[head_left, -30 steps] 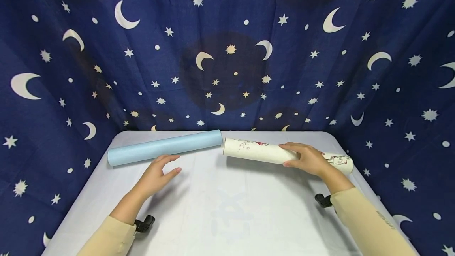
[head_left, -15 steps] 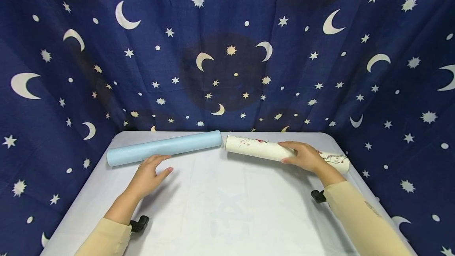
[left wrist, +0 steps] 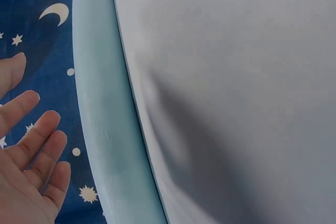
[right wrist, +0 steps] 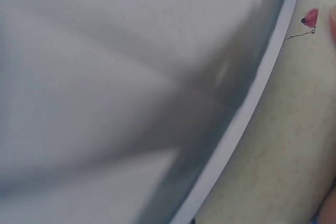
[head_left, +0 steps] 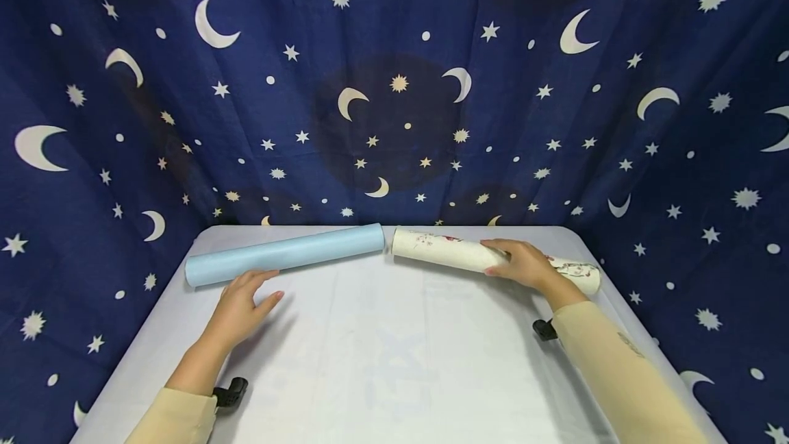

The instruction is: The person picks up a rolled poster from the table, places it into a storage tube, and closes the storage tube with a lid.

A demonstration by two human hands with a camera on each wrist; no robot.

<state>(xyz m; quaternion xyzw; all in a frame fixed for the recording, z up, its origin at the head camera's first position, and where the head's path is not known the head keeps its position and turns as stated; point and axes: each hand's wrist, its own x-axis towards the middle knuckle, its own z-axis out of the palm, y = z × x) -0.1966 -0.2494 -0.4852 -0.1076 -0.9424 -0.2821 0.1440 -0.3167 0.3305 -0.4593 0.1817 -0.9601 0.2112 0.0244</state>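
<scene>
A light blue roll [head_left: 283, 254] lies along the back left of the white table, its right end angled towards the back. My left hand [head_left: 240, 310] hovers in front of it with fingers loosely spread, holding nothing. In the left wrist view, a gap shows between that hand [left wrist: 34, 166] and the blue roll [left wrist: 107, 103]. At the back right, my right hand [head_left: 520, 264] grips a cream roll [head_left: 437, 251] printed with red blossoms and dark branches, thumb at the front and fingers over the top. The right wrist view shows only part of the cream roll [right wrist: 278, 129].
A white cloth covers the table [head_left: 345, 362]. Behind and on both sides hangs a dark blue curtain [head_left: 394, 19] with moons and stars. A black wrist mount [head_left: 231, 393] sits under the left forearm, another black mount [head_left: 545, 329] under the right.
My right hand has shifted the cream roll back and slightly left, towards the table's rear edge. My left hand has drawn away to the left from the blue roll, which stays in place.
</scene>
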